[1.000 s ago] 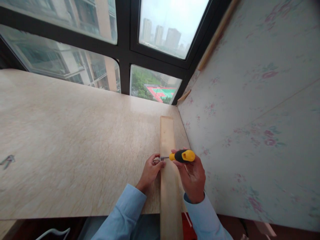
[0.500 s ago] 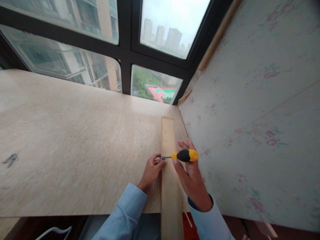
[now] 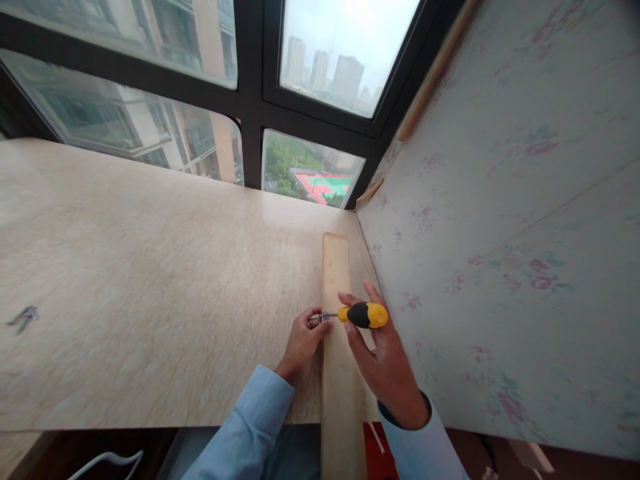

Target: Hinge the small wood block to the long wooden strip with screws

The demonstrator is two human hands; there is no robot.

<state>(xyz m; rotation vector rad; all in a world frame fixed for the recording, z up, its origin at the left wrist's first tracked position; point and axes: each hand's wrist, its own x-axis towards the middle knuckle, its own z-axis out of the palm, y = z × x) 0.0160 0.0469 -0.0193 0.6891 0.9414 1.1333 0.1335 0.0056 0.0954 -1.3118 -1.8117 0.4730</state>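
Observation:
My left hand (image 3: 303,340) pinches a small metal piece (image 3: 323,318) at the left edge of a long pale wooden board (image 3: 336,267); fingers hide most of the piece. My right hand (image 3: 377,347) holds a screwdriver (image 3: 367,315) with a yellow and black handle, thumb on the near side and fingers on the far side. The screwdriver lies roughly level across the board, its shaft pointing left with the tip at the metal piece. Whether the tip sits in a screw is too small to tell.
The board rests on a marble-patterned sill (image 3: 150,287) and sticks out over its front edge. Small metal parts (image 3: 24,318) lie at the far left. A flower-papered wall (image 3: 500,267) rises close on the right, and a dark-framed window (image 3: 253,100) stands behind.
The screwdriver handle has shifted a little left and slightly down. My right fingers have moved along with it and changed their hold on the handle. My left hand has stayed in place.

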